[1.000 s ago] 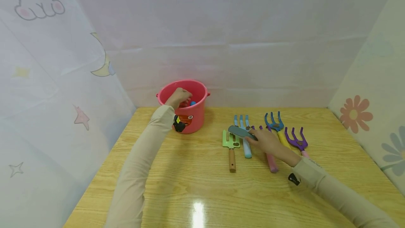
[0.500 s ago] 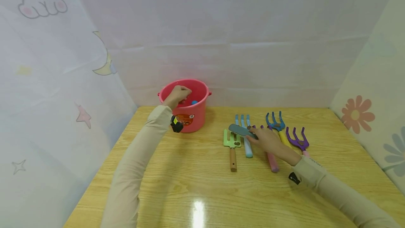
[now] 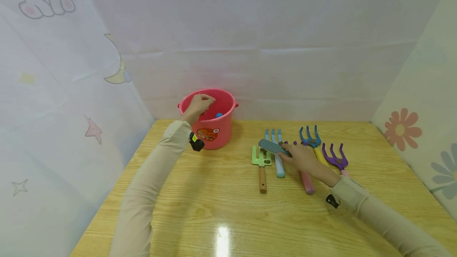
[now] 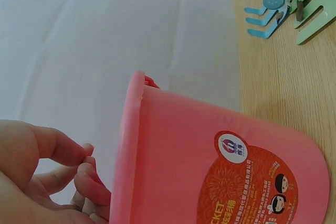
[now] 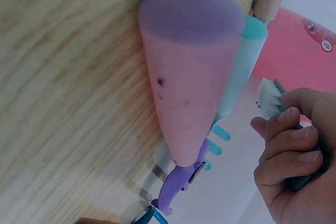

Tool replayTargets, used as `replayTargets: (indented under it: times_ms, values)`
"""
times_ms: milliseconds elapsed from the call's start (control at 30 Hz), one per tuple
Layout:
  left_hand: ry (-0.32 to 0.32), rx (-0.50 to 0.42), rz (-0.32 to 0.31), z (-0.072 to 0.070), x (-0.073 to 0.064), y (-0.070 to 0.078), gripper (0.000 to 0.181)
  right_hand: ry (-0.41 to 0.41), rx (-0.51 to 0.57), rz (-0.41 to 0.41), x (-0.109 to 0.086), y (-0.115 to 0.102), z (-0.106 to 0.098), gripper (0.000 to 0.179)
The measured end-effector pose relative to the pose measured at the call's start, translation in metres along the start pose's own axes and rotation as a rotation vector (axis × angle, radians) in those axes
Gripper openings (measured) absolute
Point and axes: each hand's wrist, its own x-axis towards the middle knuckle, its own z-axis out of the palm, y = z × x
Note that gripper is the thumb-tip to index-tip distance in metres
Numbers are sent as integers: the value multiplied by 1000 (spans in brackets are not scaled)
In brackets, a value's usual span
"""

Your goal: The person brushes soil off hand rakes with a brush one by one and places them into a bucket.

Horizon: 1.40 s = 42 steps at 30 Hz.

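My left hand (image 3: pixel 197 107) hangs over the near left rim of a pink bucket (image 3: pixel 222 132). In the left wrist view its fingers (image 4: pixel 63 148) are curled, thumb and fingertips meeting, with nothing showing between them. Inside the bucket a small blue rounded thing (image 3: pixel 219 115) peeks up. My right hand (image 3: pixel 303 158) grips a grey-green scrub brush (image 3: pixel 270 146) above the tools; its white bristles (image 5: pixel 269 99) face down. Beneath the brush lies a light-blue hand rake (image 3: pixel 279 165), and a purple rake with a pink handle (image 3: pixel 308 183) sits under the hand, partly hidden.
A green hand fork (image 3: pixel 262 162) with brown spots and a wooden handle lies left of the brush. To the right are a blue rake with yellow handle (image 3: pixel 312 140) and another purple rake (image 3: pixel 337 160). White patterned sheets (image 3: pixel 303 70) wall the wooden table (image 3: pixel 214 209).
My left hand has risen slightly from inside the bucket to above its rim and drawn a little left. The right hand and brush stay almost still.
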Motion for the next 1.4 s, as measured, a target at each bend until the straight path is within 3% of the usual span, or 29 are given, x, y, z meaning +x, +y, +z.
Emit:
replayTargets:
  times_ms: [767, 1067, 1400]
  values:
    - [6, 43, 52, 10, -8, 8, 35, -11, -13, 32, 0, 2, -1, 41]
    - [-3, 40, 66, 11, -10, 8, 33, 13, -6, -20, 0, 3, -3, 33]
    - [-28, 84, 133, 18, -18, 8, 32, 3, 6, -8, -1, 4, -4, 38]
